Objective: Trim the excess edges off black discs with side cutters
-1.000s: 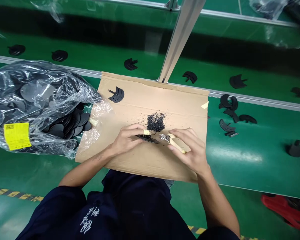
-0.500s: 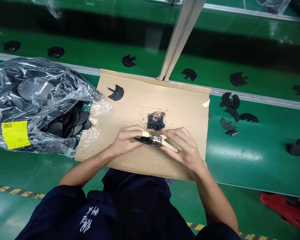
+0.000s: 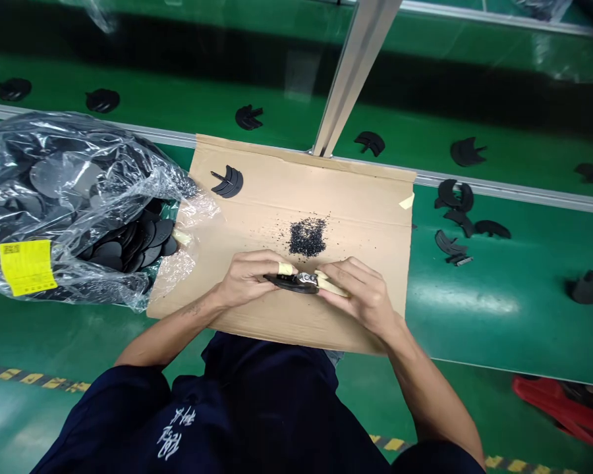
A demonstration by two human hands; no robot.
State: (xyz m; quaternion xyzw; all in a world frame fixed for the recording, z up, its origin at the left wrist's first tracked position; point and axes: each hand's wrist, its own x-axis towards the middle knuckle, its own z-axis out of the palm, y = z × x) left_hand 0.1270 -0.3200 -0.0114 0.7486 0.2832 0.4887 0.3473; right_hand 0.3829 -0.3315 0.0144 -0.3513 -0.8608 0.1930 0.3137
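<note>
My left hand (image 3: 250, 280) pinches a dark, thin, curved plastic part (image 3: 296, 284) by its left end, over the cardboard. Yellowish tape wraps one finger of this hand. My right hand (image 3: 363, 289) is closed around cream-handled nippers (image 3: 309, 278). Their metal head lies against the part's upper side; the cutting tips are too small to make out. Just beyond both hands, a heap of small black clippings (image 3: 308, 237) is scattered on the cardboard sheet (image 3: 277, 322). A black fan-shaped piece (image 3: 228, 182) rests at the sheet's far left.
A clear plastic bag (image 3: 79, 141) with a yellow label (image 3: 28, 266) spills black discs (image 3: 151, 237) on the left. Several curved black pieces (image 3: 454, 196) lie on the green table at right. Beyond the metal rail, more pieces (image 3: 369, 141) sit spaced out behind an upright post (image 3: 358, 72).
The nippers' handles have come closer together in my right hand, and the hand has shifted slightly left. The held part has turned a little. Pieces beyond the rail have moved slightly left.
</note>
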